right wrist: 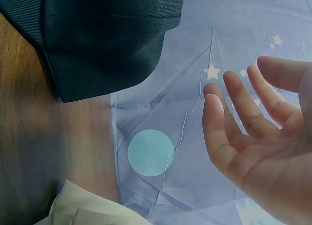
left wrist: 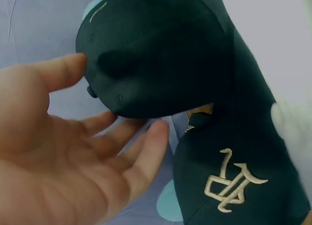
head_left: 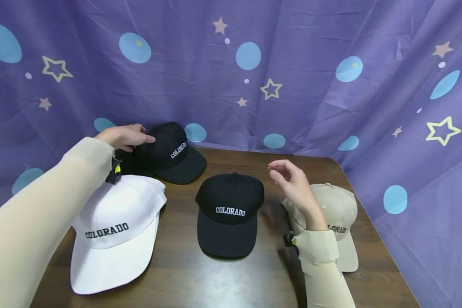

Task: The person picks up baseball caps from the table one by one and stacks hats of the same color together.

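At the back left, a black baseball cap [head_left: 168,139] with white COLORADO lettering sits on the table. My left hand [head_left: 126,136] is at its crown, fingers spread and loosely bent. In the left wrist view, the thumb touches or nearly touches the black cap [left wrist: 156,59], and some fingertips pass behind its lower edge. Another dark cap [left wrist: 234,186] with a gold emblem lies close by, mostly hidden in the head view. My right hand [head_left: 295,186] hovers with relaxed fingers and holds nothing, between a second black COLORADO cap [head_left: 231,194] and a beige cap [head_left: 339,203].
A white COLORADO cap [head_left: 117,209] sits at the front left, under the left forearm. The right forearm partly covers the beige cap. Behind the wooden table [head_left: 177,269] hangs a purple curtain [head_left: 200,85] with stars and blue dots, also along the right side.
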